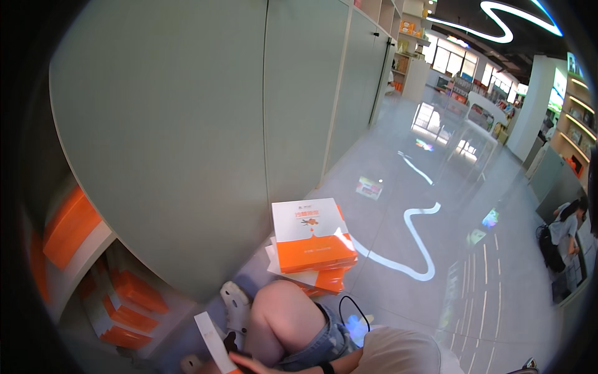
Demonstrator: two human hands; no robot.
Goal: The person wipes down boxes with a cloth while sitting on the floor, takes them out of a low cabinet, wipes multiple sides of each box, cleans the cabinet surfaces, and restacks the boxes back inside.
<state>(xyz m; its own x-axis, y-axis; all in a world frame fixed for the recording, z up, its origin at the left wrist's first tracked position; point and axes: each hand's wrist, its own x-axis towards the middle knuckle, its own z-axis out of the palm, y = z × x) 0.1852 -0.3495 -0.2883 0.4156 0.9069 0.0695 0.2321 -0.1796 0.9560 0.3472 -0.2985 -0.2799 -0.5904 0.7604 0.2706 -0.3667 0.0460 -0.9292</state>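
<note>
Near the bottom edge, my right hand rests on a white and orange cardboard box, which stands narrow side up beside my bent knee. The hand is partly cut off by the frame, and a dark thing lies between it and the box. My left hand is not plainly in view. In front of my knee, a stack of flat white and orange boxes stands on the floor against the cabinet. More orange and white boxes lie inside the open cabinet at lower left.
A large grey-green cabinet door stands open beside the shelf. A black cable loop is near my hip. A white chair stands farther off on the glossy tiled floor. At far right, a person is beside another cabinet.
</note>
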